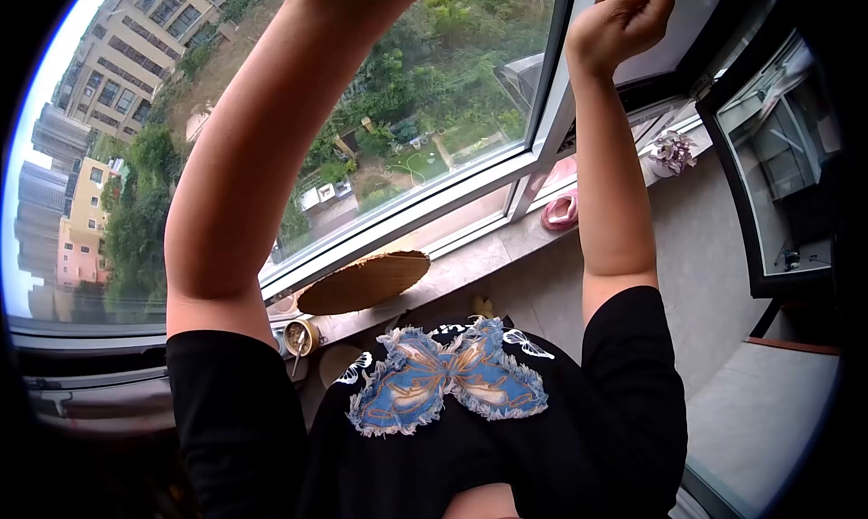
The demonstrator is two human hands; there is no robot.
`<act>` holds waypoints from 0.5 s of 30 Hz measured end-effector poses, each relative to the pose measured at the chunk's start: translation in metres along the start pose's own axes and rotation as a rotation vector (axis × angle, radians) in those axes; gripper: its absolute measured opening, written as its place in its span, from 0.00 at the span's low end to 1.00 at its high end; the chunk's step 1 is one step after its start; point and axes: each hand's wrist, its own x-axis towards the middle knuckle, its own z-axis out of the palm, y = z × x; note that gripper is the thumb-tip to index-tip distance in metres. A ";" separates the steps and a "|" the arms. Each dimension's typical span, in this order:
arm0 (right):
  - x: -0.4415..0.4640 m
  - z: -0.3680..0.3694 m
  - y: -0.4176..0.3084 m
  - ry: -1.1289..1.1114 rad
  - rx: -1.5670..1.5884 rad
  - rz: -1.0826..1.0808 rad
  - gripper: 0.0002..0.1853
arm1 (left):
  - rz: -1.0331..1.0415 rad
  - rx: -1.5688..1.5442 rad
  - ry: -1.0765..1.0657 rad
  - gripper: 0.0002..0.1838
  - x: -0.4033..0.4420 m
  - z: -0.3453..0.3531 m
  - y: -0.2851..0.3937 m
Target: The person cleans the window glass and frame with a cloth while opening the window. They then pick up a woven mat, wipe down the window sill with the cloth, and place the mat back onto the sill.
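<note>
"Two arms up in your head view. What are the fingers doing?"

"On my right hand they curl inward at the top edge, close by the white window frame. Their tips are hidden, so I can't tell whether they're grasping anything. My left arm rises in front of the pane, but my left hand is past that edge, out of sight; I can't tell how its fingers stand."

"Where's the window, then?"

"On the far side, with greenery and buildings beyond. Along its foot runs the sill's surface. Brown cardboard sits at its left end, near an open container; farther right are a pink item I can't make out and a plant."

"How much is done, how much left?"

"I'd judge only that my arms are in position. No finished result shows, and whatever I'm handling, if anything, is out of view, so I can't say what remains."
</note>
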 end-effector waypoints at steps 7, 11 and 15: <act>0.001 0.008 -0.007 -0.085 -0.111 -0.119 0.17 | 0.312 -0.026 -0.392 0.39 -0.200 -0.037 0.086; 0.010 -0.004 -0.003 -0.071 -0.191 -0.094 0.15 | 0.449 -0.032 -0.474 0.32 -0.267 -0.073 0.068; 0.013 0.005 -0.005 0.050 -0.210 -0.230 0.15 | 0.360 -0.070 -0.480 0.28 -0.351 -0.123 0.039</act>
